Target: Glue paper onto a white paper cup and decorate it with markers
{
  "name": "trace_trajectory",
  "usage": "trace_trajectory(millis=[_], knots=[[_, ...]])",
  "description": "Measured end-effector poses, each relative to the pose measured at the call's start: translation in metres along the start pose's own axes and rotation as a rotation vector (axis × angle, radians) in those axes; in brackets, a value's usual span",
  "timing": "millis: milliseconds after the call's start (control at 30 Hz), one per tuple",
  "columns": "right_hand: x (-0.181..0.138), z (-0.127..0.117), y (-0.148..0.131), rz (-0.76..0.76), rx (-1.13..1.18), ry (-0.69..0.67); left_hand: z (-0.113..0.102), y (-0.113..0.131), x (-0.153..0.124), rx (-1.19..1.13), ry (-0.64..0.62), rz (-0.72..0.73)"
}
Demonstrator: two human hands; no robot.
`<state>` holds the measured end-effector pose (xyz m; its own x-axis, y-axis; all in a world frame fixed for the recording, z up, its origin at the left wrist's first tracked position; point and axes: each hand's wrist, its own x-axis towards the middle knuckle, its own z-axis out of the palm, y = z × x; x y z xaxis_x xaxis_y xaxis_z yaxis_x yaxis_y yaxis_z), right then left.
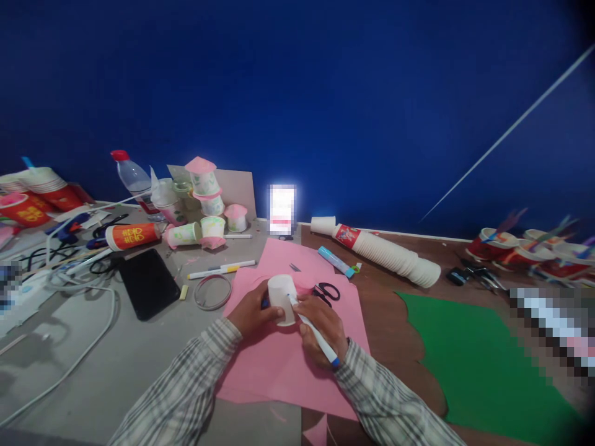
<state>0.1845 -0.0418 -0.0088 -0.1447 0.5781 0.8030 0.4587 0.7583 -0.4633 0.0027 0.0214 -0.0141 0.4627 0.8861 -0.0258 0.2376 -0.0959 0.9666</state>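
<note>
A white paper cup (282, 295) stands upside down on pink paper sheets (279, 359). My left hand (253, 313) is closed around the cup's left side and holds it down. My right hand (323, 327) grips a white marker with a blue cap (317, 336), its tip touching the base of the cup on the right side. Black scissors (326, 291) lie on the pink paper just beyond my right hand. Both forearms wear plaid sleeves.
A black tablet (147, 282), a wire ring (212, 291) and pens lie to the left, with cables and decorated cups (204, 198) behind. A lying stack of white cups (395, 254) and a blue glue stick (335, 261) are at the right, beside green paper (474, 365).
</note>
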Motion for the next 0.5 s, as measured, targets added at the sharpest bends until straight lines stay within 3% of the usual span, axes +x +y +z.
trace_trajectory(millis=[167,500], knots=[[-0.0034,0.0017,-0.0007,0.067,-0.054,0.103,-0.0005,0.0015,-0.0002,-0.038,-0.007,0.023],[-0.0051,0.0024,0.0017,0.038,-0.055,0.067,0.0009,0.0014,0.0003,-0.063,0.027,0.038]])
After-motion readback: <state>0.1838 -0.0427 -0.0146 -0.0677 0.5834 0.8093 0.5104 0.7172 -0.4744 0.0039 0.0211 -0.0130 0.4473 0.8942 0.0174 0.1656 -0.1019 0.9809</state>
